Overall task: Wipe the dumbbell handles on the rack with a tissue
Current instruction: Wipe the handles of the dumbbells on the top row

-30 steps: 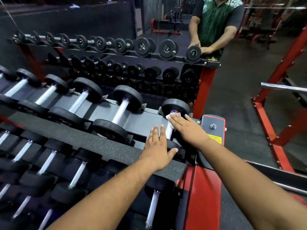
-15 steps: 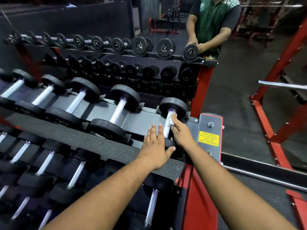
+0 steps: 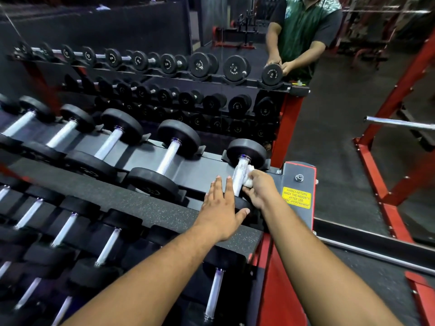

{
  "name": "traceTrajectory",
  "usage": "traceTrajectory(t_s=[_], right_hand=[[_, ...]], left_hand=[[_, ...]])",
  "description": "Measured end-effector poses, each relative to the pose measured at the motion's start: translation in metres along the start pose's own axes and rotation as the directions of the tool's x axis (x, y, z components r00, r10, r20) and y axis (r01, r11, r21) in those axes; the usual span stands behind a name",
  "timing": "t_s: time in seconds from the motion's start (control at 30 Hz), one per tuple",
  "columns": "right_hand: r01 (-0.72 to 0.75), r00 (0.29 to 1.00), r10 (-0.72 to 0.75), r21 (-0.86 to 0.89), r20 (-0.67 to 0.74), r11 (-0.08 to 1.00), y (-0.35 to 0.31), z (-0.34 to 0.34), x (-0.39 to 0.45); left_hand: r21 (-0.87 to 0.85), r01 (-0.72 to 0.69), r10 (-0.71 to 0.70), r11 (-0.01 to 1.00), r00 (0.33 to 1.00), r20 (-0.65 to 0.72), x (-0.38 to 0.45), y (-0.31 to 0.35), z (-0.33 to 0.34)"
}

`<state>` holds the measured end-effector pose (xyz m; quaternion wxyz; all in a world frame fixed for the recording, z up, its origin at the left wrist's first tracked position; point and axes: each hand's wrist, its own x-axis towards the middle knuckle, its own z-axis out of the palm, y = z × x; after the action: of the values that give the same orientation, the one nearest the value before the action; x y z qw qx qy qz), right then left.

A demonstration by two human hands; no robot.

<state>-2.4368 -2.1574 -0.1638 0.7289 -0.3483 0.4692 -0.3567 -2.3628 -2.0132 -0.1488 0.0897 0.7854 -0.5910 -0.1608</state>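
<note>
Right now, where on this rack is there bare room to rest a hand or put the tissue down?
Bare patches: the speckled ledge between the top row and the lower row, left of the left hand; and the grey tray between the last two handles. Crowded: the end dumbbell's handle, where the right hand holds the tissue, and the packed lower row.
</note>
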Motion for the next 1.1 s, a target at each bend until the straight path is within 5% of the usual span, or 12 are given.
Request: traceTrajectory(t_s=[0.2, 0.33, 0.4, 0.6, 0.7, 0.77, 0.83, 0.97, 1.03, 1.1], right_hand=[[-0.173, 0.956, 0.233, -0.294, 0.18, 0.94, 0.01, -0.015, -0.01], [-0.185, 0.968, 0.17, 0.067, 0.182, 0.98, -0.006, 0.005, 0.014], [-0.134, 0.987, 0.125, 0.09, 0.105, 0.987, -0.007, 0.018, 0.018], [-0.028, 0.939, 0.154, -0.378, 0.308, 0.926, 0.013, -0.012, 0.002], [0.092, 0.956, 0.047, -0.451, 0.289, 0.888, 0.009, -0.029, -0.007], [0.369, 0.929, -0.26, -0.617, 0.262, 0.695, -0.003, -0.032, -0.005], [0.55, 0.75, -0.547, -0.81, 0.372, 0.204, -0.02, -0.029, -0.006], [0.644, 0.654, -0.228, -0.689, 0.722, -0.333, -0.025, -0.019, -0.002], [0.691, 0.596, -0.106, -0.576, 0.796, -0.438, -0.021, -0.02, 0.0], [0.754, 0.528, -0.051, -0.495, 0.848, -0.431, -0.026, -0.023, -0.007]], left_hand=[[0.005, -0.019, 0.02, 1.0, 0.998, -0.053, 0.002, -0.002, 0.006], [0.017, -0.024, 0.024, 1.0, 0.999, -0.048, 0.002, -0.003, 0.006], [0.024, -0.023, 0.024, 0.999, 0.999, -0.049, 0.002, -0.004, 0.005], [0.032, -0.035, 0.037, 0.999, 0.996, -0.082, 0.002, -0.004, 0.008], [0.034, -0.042, 0.045, 0.999, 0.996, -0.072, 0.002, -0.005, 0.01], [0.038, -0.043, 0.045, 0.998, 0.996, -0.07, 0.003, -0.006, 0.009], [0.032, -0.043, 0.045, 0.999, 0.997, -0.061, 0.002, -0.006, 0.009], [0.014, -0.033, 0.034, 0.999, 0.999, -0.042, 0.001, -0.006, 0.006], [0.009, -0.027, 0.028, 1.0, 0.999, -0.035, 0.002, -0.006, 0.005], [0.003, -0.025, 0.025, 1.0, 0.999, -0.027, 0.003, -0.006, 0.005]])
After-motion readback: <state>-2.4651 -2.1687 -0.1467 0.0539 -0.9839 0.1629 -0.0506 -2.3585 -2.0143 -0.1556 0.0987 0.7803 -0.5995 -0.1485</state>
